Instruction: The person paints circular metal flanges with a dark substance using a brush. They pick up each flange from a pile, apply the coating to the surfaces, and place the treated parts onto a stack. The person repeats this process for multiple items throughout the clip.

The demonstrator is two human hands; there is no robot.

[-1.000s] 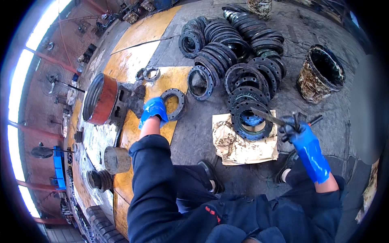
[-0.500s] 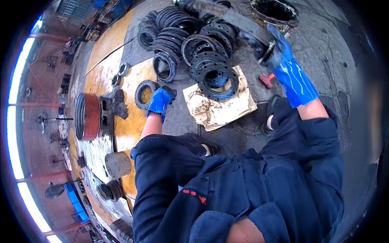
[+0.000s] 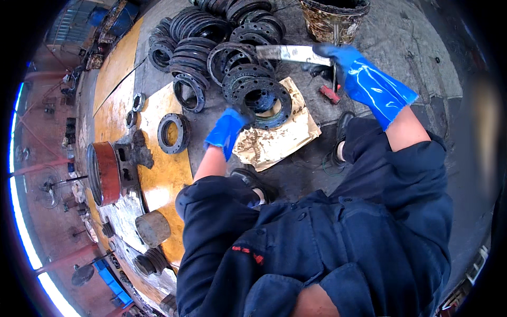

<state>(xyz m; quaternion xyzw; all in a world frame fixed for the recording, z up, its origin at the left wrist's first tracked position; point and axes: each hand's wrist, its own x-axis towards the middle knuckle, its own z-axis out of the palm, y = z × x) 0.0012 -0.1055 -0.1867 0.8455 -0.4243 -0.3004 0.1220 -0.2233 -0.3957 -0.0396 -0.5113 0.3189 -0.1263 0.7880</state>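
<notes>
My left hand (image 3: pixel 228 129), in a blue rubber glove, reaches the left rim of a dark steel flange ring (image 3: pixel 279 116). Its blackened fingers are closed at that rim and partly blend into it. This ring has bolt holes, leans at the front of a stack and rests over stained cream paper (image 3: pixel 301 124). My right hand (image 3: pixel 346 61), gloved in blue with dark fingers, grips the end of a long, flat, pale metal bar-like piece (image 3: pixel 288 53). Its exact kind is unclear. The piece points left, above the rings.
Rows of dark rings (image 3: pixel 190 53) lie behind the stack. A stained bucket (image 3: pixel 335 24) stands at the far right. A red tool (image 3: pixel 330 94) lies below my right hand. On the left, a yellow board (image 3: pixel 153 179) bears a loose ring (image 3: pixel 173 133), a red drum (image 3: pixel 105 173) and a cylinder (image 3: pixel 153 228).
My left hand has moved from beside the loose ring on the board to the leaning flange ring. My right hand has brought the pale piece lower and more level.
</notes>
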